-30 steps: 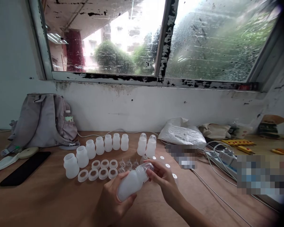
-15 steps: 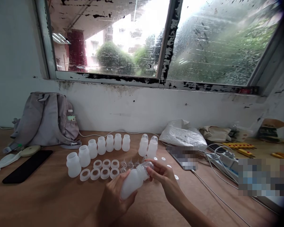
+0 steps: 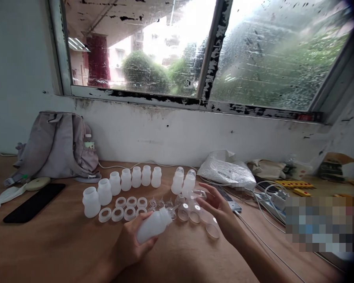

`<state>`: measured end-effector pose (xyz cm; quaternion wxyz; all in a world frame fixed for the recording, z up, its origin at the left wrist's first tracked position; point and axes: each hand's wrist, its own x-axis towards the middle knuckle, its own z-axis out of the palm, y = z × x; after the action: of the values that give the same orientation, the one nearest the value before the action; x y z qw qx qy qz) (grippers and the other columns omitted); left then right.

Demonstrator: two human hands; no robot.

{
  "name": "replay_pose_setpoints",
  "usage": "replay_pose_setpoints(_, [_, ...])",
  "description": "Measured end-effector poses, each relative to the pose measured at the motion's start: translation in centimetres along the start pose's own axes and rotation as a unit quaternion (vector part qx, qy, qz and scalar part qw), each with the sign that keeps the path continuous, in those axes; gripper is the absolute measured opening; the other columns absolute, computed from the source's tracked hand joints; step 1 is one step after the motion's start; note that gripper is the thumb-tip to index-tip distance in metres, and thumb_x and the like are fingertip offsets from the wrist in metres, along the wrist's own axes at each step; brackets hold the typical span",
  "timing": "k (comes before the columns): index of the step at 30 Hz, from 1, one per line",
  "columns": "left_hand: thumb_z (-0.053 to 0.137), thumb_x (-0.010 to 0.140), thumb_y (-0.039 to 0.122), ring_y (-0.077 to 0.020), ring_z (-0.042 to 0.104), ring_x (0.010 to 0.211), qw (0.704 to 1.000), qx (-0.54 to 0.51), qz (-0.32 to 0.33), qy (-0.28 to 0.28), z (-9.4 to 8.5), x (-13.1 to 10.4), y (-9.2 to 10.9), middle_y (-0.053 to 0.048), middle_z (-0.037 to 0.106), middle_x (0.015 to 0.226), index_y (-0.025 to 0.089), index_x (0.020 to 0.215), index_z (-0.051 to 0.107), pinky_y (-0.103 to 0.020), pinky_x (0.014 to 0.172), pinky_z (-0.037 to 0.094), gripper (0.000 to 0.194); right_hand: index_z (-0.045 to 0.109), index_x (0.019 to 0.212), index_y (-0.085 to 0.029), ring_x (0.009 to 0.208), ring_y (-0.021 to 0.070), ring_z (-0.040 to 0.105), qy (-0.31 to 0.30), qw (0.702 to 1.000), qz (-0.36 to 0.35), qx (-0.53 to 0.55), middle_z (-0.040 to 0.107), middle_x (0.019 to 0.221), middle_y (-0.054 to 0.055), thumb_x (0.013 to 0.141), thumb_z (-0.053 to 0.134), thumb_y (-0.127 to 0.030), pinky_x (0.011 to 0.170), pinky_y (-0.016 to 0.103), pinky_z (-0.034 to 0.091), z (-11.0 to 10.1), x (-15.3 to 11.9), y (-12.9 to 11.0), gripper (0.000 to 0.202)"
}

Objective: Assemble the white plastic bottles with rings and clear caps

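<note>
White bottle [image 3: 153, 227] is leaning in a person's left hand [image 3: 131, 240], which is gripping its body, nearer than a capped pair of bottles [image 3: 178, 181] and to that pair's left. Several clear caps [image 3: 212, 231] are lying in front of the pair, while the right hand [image 3: 222, 210], just to its near right, is pinching a clear cover [image 3: 198, 194] between thumb and fingers. White rings [image 3: 117, 219] are resting in two rows to the pair's near left, and open bottles [image 3: 126, 180] are standing in a curved line farther left. Beyond, a silvery bag [image 3: 227, 169] is lying to the pair's right, a grey backpack [image 3: 57, 145] is slumping far to its left, and a window [image 3: 206, 98] is looming behind.
</note>
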<state>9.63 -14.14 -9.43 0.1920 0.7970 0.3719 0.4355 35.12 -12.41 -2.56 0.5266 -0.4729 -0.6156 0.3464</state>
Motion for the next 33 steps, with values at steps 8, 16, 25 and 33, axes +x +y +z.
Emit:
replay_pose_setpoints(8, [0.056,0.072,0.031,-0.0168,0.06,0.077,1.0,0.016,0.008,-0.02,0.2,-0.2,0.3,-0.005,0.061,0.097,0.02,0.112,0.044,-0.024,0.065,0.049,0.043,0.057,0.084,-0.023,0.106,0.0287,0.045,-0.033,0.885,-0.103,-0.453,0.053,0.112,0.008,0.066,0.06,-0.044,0.084,0.043,0.035,-2.0,-2.0,4.2,0.028])
replay_pose_setpoints(16, [0.055,0.072,0.03,-0.0168,0.06,0.079,0.999,0.035,0.028,-0.017,0.4,-0.3,0.1,-0.006,0.061,0.099,0.02,0.113,0.042,-0.025,0.069,0.05,0.045,0.055,0.088,-0.025,0.109,0.0278,0.041,-0.018,0.803,-0.142,-0.579,0.051,0.114,0.007,0.069,0.056,-0.042,0.082,0.041,0.034,-2.5,-2.6,6.8,0.025])
replay_pose_setpoints(25, [0.056,0.071,0.029,-0.0171,0.059,0.085,0.998,0.043,0.034,-0.015,0.5,-0.4,0.0,-0.006,0.06,0.102,0.021,0.114,0.041,-0.026,0.072,0.049,0.047,0.057,0.087,-0.024,0.104,0.0276,0.045,-0.003,0.843,-0.156,-0.515,0.054,0.107,0.008,0.07,0.055,-0.039,0.081,0.043,0.036,-2.3,-2.3,6.1,0.022])
replay_pose_setpoints(33, [0.054,0.074,0.033,-0.018,0.056,0.095,0.993,0.107,0.038,0.033,1.1,-0.3,-0.5,-0.006,0.057,0.108,0.021,0.118,0.035,-0.028,0.08,0.048,0.049,0.047,0.096,-0.02,0.046,0.0101,0.049,-0.123,0.985,0.042,-0.112,0.052,0.068,-0.001,0.076,0.047,-0.048,0.036,0.021,0.037,3.3,-3.3,2.5,0.034])
